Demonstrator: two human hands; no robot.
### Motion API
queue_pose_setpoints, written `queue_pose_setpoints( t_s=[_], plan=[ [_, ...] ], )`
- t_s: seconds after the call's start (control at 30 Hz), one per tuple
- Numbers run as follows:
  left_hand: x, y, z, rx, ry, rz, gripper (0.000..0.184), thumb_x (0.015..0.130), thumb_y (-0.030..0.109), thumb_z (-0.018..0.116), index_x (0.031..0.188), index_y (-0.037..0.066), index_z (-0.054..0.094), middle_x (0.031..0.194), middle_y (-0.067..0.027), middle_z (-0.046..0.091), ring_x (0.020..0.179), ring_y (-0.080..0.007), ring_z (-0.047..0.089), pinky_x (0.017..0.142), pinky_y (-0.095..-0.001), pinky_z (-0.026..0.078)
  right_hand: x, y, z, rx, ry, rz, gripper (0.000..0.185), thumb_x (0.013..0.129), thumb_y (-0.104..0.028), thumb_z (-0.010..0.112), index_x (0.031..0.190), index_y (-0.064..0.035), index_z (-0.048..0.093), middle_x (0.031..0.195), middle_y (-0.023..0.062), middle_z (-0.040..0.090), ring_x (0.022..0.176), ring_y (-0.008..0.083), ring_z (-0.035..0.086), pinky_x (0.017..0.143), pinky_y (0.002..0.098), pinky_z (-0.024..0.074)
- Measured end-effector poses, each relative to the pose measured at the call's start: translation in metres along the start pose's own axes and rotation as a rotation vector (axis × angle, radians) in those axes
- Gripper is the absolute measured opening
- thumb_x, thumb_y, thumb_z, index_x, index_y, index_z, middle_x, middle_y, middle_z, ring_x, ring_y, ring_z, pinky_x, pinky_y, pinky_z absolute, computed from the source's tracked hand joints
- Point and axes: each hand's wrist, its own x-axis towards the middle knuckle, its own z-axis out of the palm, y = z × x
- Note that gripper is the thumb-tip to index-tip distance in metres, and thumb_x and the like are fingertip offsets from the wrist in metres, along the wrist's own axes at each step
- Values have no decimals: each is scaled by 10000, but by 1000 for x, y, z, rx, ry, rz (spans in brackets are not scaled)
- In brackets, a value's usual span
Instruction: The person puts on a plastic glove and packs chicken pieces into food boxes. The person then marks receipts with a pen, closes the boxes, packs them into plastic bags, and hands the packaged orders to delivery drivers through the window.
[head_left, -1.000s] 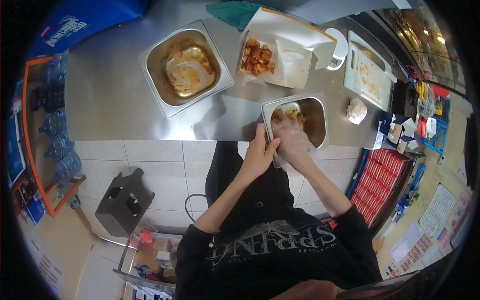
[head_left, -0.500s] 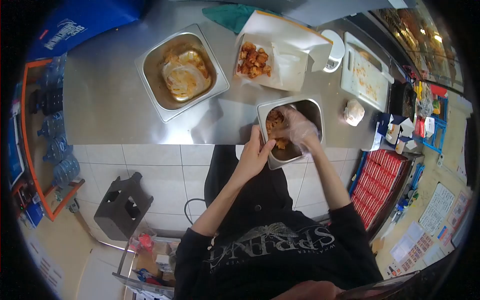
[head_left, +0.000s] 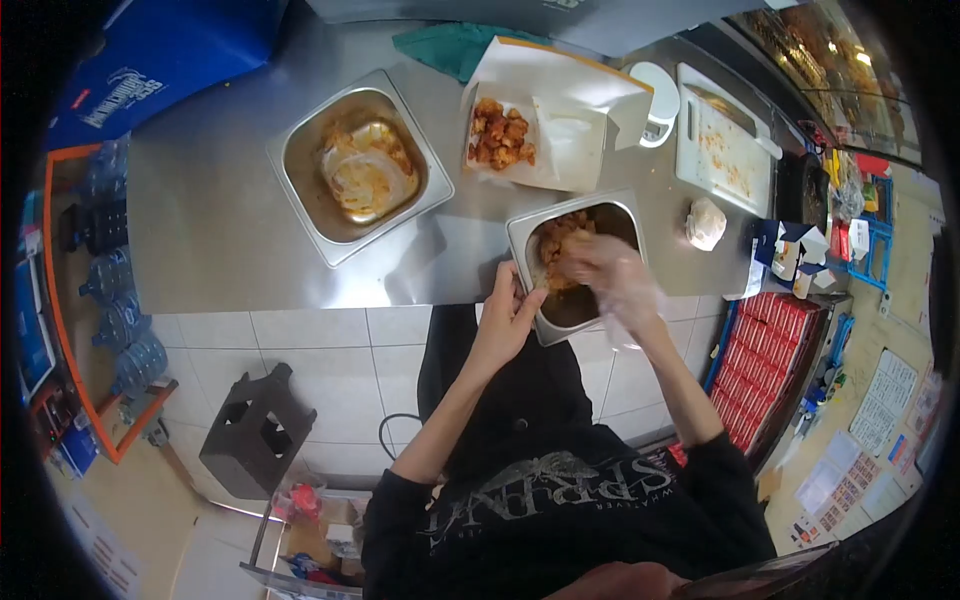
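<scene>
At the near edge of the table (head_left: 230, 240), small metal pan (head_left: 614, 215) holds food pieces (head_left: 556, 238); left hand (head_left: 506, 322) clamped on its side; right hand (head_left: 618, 278), clear-gloved, blurred, among the pieces, its grip: cannot tell

At the far left of the bench (head_left: 210, 230), a blue container (head_left: 190, 65) with white lettering; toward the right, a white scale (head_left: 655, 95) just beside a cutting board (head_left: 718, 182) bearing a knife (head_left: 745, 122) — below, a dark stool (head_left: 253, 432) on the tiled floor (head_left: 315, 335), water bottles (head_left: 122, 322) at left, stacked red boxes (head_left: 755, 355) at right
</scene>
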Motion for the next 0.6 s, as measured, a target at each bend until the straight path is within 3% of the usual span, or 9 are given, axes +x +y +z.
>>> queue_pose_setpoints(
  t_s=[0.03,0.1,0.13,0.2,0.27,0.33,0.37,0.5,0.6],
  plan=[
    [4,0,1,-8,6,4,265,898,122,527,1100,32,381,773,-72,564,631,-108,540,559,-242,427,-2,12,-4,271,52,232,312,712,-148,676,995,-29,620,933,181,587,974,328,565,814,413,465],
    [0,5,2,-11,-76,-50,276,902,128,528,1111,34,375,789,-67,567,600,-92,527,521,-232,419,2,14,5,141,27,402,565,673,-222,742,1164,-35,534,1127,215,555,1046,332,543,875,406,445],
    [0,1,3,-10,-83,-50,276,902,128,528,1111,34,375,789,-67,567,600,-92,527,521,-232,419,9,-2,9,-185,-176,444,595,694,-185,707,1221,-36,475,1203,215,516,1090,338,522,881,419,446],
    [6,-5,1,-2,-57,-11,289,905,146,533,1116,36,369,803,-71,572,581,-86,524,504,-226,421,22,2,49,-286,-38,227,497,716,-131,657,1184,-64,503,1181,210,503,1078,366,516,874,440,444],
    [1,-6,0,-6,-41,-30,292,906,152,534,1118,38,369,797,-65,566,594,-80,525,511,-227,427,23,-16,36,-136,-206,363,438,733,-91,608,1161,-100,514,1155,194,504,1075,365,508,852,431,458],
    [2,-2,-6,2,-36,-33,294,907,159,536,1119,40,370,791,-59,561,606,-74,525,518,-228,433,14,-29,19,-257,-155,188,407,746,-75,594,1145,-120,522,1164,190,504,996,345,553,795,410,487],
    [2,1,-6,-25,-18,-31,293,908,159,537,1118,40,371,785,-56,556,620,-69,526,524,-229,436,4,-17,22,-329,87,-93,359,746,-106,599,1097,-116,526,1121,159,539,918,324,587,719,395,508],
    [1,-1,-5,-28,-1,-9,277,907,137,533,1114,40,376,785,-57,560,660,-59,535,538,-224,445,-22,-26,23,-222,-137,-131,289,722,-122,612,1008,-121,578,1006,130,585,858,308,600,685,400,504],
    [-2,5,-5,54,2,-7,265,903,122,533,1105,40,384,782,-58,563,652,-65,540,535,-224,447,-11,-22,40,-459,-457,180,213,701,-114,616,913,-107,629,868,98,620,858,273,602,660,390,502]
  ],
)
